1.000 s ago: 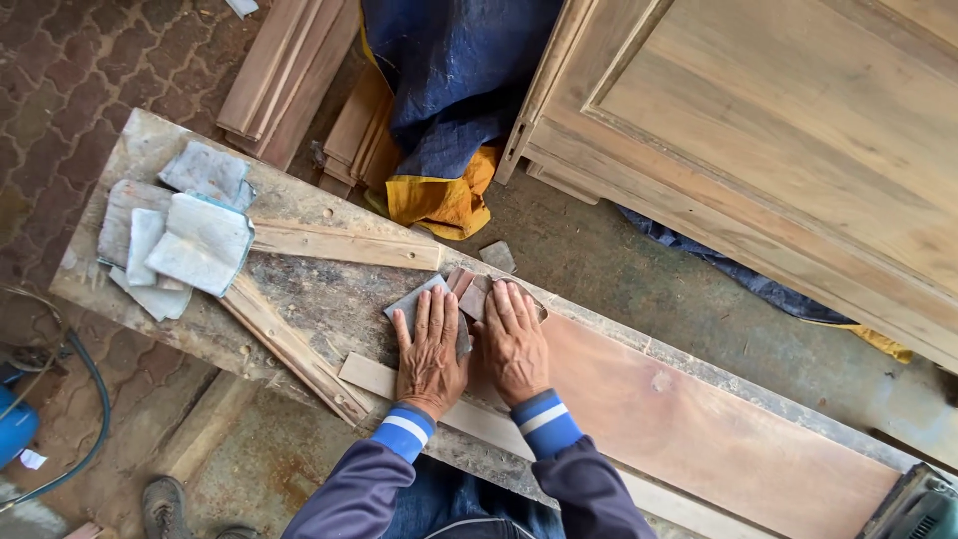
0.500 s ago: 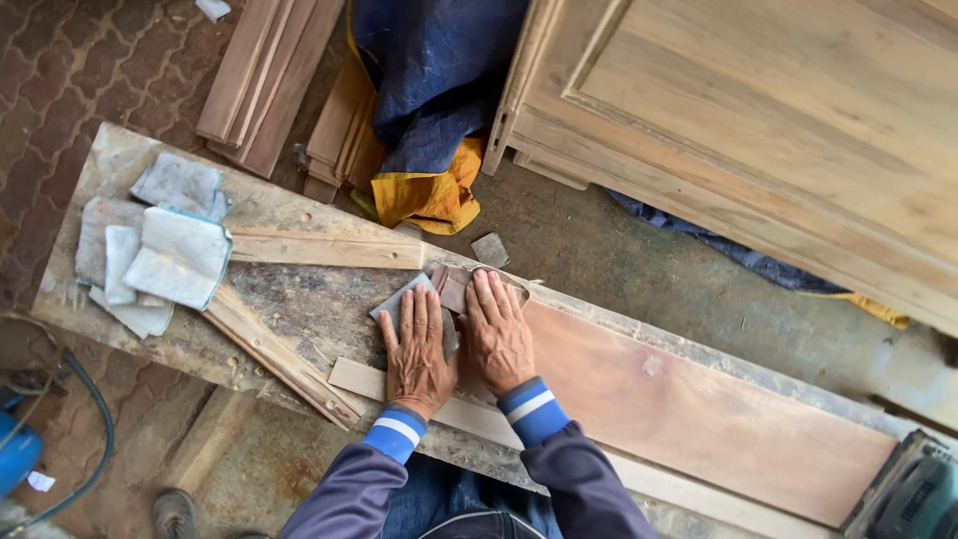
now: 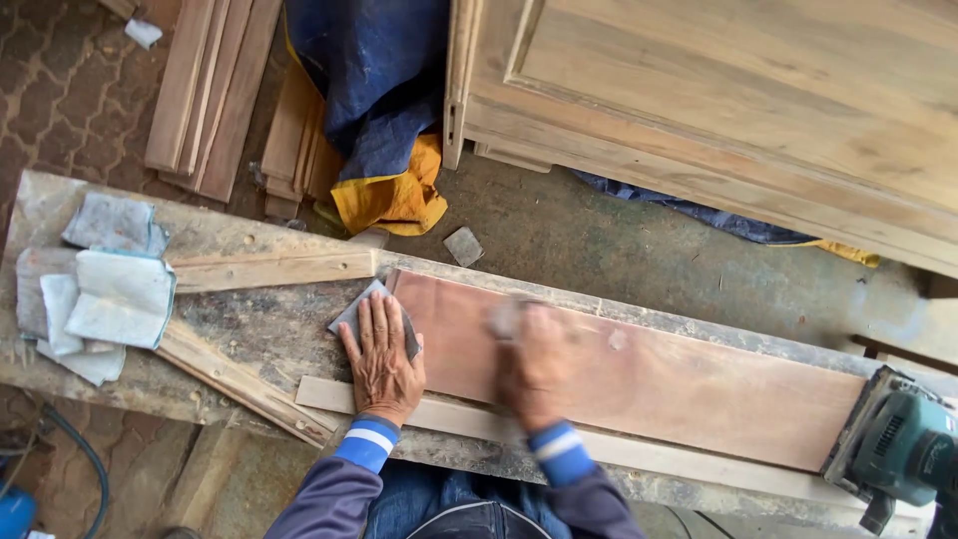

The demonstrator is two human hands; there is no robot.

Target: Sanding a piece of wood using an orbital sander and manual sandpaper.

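On the bench: a long reddish board (image 3: pixel 649 374) lies flat along a dusty workbench (image 3: pixel 259 319), running from near the middle out to the right.
Left hand: the left hand (image 3: pixel 380 361) is spread flat, fingers together, palm down over a grey sheet of sandpaper (image 3: pixel 351 311) at the board's left end; it presses on the sheet rather than gripping it.
Right hand: the right hand (image 3: pixel 534 364) is on the board's face, just right of the left hand, and it is a blur; a pale scrap of sandpaper seems to sit under the fingertips, but whether the hand is clamped on it or flat I cannot tell.
Strip: a pale wooden strip (image 3: pixel 329 394) lies along the near edge of the board, under both wrists.
Spare sheets: a loose pile of grey sanding sheets (image 3: pixel 105 299) sits at the bench's far left, well apart from the hands.
Battens: two rough battens (image 3: pixel 269 269) meet in a wedge between that pile and the left hand.
Sander: a teal power sander (image 3: pixel 898 449) rests at the board's right end, touching it.
Beyond the bench: a blue and yellow tarp (image 3: pixel 374 130), stacked planks (image 3: pixel 205 90), a small grey scrap (image 3: pixel 463 246) on the floor, and a big pale wooden door panel (image 3: pixel 738 110).
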